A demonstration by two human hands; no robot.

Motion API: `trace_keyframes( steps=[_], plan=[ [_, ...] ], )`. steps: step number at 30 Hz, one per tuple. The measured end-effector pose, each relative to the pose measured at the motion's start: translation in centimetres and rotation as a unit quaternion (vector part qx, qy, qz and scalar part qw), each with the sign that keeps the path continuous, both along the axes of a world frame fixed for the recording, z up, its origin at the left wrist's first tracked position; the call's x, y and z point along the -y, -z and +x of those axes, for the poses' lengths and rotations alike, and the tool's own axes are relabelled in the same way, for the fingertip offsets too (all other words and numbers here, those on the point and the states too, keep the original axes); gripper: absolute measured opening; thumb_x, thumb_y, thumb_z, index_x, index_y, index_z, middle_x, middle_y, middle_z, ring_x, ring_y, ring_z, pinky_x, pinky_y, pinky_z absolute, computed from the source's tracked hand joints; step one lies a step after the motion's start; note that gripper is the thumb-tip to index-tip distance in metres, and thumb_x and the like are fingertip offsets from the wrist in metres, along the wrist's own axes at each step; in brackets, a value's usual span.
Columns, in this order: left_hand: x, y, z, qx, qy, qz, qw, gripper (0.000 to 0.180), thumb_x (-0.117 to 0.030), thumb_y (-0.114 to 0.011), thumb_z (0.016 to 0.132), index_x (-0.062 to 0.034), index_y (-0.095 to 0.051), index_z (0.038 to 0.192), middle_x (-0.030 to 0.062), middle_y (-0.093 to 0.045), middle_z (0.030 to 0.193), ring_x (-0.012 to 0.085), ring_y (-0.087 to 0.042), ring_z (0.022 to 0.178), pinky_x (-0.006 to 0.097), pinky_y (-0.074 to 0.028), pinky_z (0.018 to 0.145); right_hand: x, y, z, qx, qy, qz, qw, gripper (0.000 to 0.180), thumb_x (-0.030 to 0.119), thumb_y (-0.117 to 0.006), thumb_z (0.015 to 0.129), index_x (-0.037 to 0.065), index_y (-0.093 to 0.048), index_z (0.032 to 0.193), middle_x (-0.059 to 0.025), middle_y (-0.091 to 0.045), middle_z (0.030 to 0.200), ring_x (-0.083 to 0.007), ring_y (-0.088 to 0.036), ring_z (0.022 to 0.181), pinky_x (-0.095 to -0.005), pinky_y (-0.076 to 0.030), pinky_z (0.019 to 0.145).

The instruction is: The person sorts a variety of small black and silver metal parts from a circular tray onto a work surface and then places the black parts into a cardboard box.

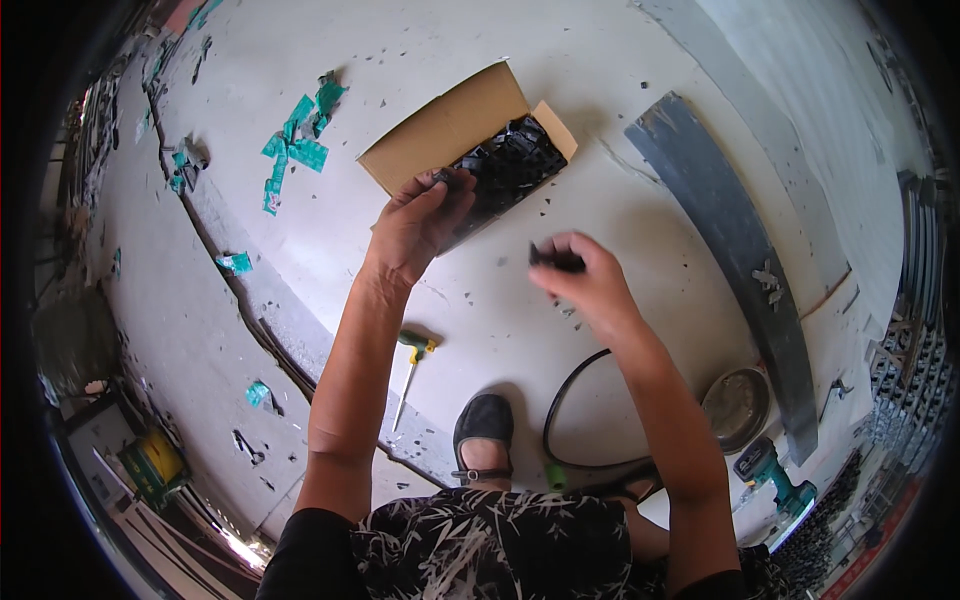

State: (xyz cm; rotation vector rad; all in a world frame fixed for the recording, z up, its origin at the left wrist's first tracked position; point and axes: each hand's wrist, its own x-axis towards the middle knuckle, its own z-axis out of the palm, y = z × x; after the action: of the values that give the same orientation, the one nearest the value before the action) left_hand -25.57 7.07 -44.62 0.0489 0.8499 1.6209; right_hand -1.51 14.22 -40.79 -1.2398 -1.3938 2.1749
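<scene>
A single head-worn fisheye view looks steeply down from close above the person's forearms onto a pale floor (600,60). The forearms enter from 6 o'clock; straight edges bend toward the dark round rim.

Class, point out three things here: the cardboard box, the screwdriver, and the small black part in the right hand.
cardboard box (440,135), head view, open flap.
screwdriver (409,372), head view, shaft.
small black part (556,262), head view, its middle.

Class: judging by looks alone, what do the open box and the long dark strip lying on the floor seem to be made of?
Box: probably cardboard, with matte brown faces and folded flaps. Long strip: perhaps metal or plastic, dark grey with a dull sheen and scuffed pale patches; the look leaves it open.
</scene>
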Motion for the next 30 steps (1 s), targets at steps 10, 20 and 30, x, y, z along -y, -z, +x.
trace_keyframes(
  steps=[10,20,30],
  plan=[
    [-0.3,-0.1,0.4,0.044,0.007,0.006,0.999,0.021,-0.007,-0.056,0.098,0.0008,-0.058,0.117,0.0181,-0.064,0.121,0.031,-0.058,0.122,0.043,-0.045,0.112,-5.5,-1.8,-7.9,0.018,0.005,0.028,0.999,0.028,-0.001,-0.053,0.093,-0.007,-0.061,0.12,-0.0147,-0.063,0.117,-0.0231,-0.069,0.098,-0.0299,-0.055,0.092],
    [-1.0,-0.5,0.2,-0.013,0.022,0.014,1.0,0.012,-0.003,-0.053,0.099,-0.0021,-0.062,0.107,0.0154,-0.064,0.12,0.0281,-0.058,0.122,0.042,-0.045,0.112,-5.5,-1.4,-8.1,-0.09,0.073,-0.04,0.992,0.025,0.001,-0.053,0.096,-0.007,-0.063,0.117,-0.0136,-0.064,0.114,-0.0239,-0.066,0.103,-0.0309,-0.057,0.095],
    [-1.2,-0.8,-0.7,-0.024,-0.014,-0.011,1.0,0.018,-0.001,-0.048,0.101,-0.0006,-0.059,0.115,0.0123,-0.062,0.119,0.0258,-0.06,0.117,0.041,-0.047,0.11,-5.8,-1.7,-8.7,-0.187,0.109,-0.17,0.961,0.031,-0.002,-0.044,0.091,-0.012,-0.06,0.115,-0.0166,-0.062,0.118,-0.0241,-0.062,0.107,-0.0401,-0.053,0.103]
  ],
)
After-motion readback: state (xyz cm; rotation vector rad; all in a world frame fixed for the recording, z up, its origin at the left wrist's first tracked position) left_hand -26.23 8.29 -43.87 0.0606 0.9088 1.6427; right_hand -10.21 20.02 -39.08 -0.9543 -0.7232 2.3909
